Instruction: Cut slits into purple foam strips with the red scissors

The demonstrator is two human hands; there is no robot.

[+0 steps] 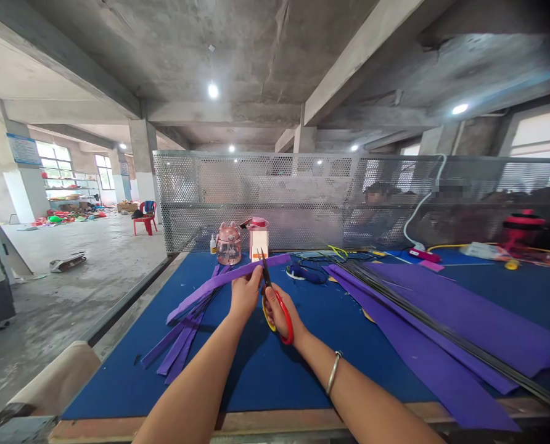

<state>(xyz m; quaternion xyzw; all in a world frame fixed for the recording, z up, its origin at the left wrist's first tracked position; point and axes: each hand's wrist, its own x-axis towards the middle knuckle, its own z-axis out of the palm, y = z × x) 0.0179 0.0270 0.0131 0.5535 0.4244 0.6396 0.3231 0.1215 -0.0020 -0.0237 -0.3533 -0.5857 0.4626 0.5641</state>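
My left hand (246, 296) pinches a long purple strip (205, 287) that stretches from the left of the table up past my fingers to the right. Scissors with red and yellow handles (287, 320) are in my right hand (282, 311), fingers wrapped round the loops. Their dark blades point up and stand slightly apart, close to the strip beside my left thumb; whether they touch it I cannot tell. Below the held strip, several cut purple strips (176, 351) and thin black rods lie crossed on the blue tabletop (256, 382).
Large purple sheets (395, 351) with a bundle of dark rods (423, 330) cover the right side. A pink-lidded bottle (229, 246), a pink cup (258, 237) and a navy object with a cord (307, 273) stand or lie behind my hands. A perforated metal screen (256, 191) borders the back; people sit beyond it.
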